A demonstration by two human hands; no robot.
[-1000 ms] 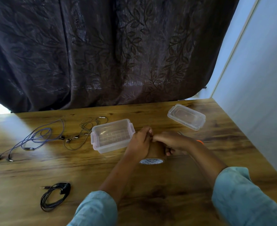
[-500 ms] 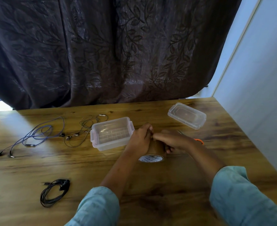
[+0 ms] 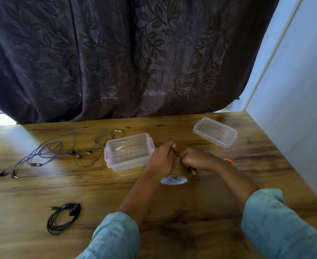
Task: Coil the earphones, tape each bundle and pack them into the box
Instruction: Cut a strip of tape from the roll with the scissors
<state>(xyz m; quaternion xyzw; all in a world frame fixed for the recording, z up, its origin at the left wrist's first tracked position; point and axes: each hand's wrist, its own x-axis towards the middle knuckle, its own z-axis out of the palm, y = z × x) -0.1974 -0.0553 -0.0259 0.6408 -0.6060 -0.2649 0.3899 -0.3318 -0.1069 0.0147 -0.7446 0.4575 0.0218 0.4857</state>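
A roll of brown tape (image 3: pixel 178 171) stands on the wooden table (image 3: pixel 172 221) between my hands. My left hand (image 3: pixel 161 159) grips its left side, fingertips pinching at its top edge. My right hand (image 3: pixel 198 160) curls over the right side, fingers meeting the left ones there. Just left stands the clear plastic box (image 3: pixel 128 151), without its lid. A coiled black earphone bundle (image 3: pixel 63 217) lies near the front left. Loose purple earphones (image 3: pixel 40 156) and thin dark earphones (image 3: pixel 96 148) lie further back on the left.
The box's clear lid (image 3: pixel 214 131) lies at the back right. An orange-handled tool (image 3: pixel 228 161) shows partly behind my right wrist. A dark curtain (image 3: pixel 116 58) hangs behind the table and a pale wall (image 3: pixel 303 90) borders its right edge.
Both hands stay on the tape roll; the fingertips have shifted slightly at its top edge. The view has tilted a little.
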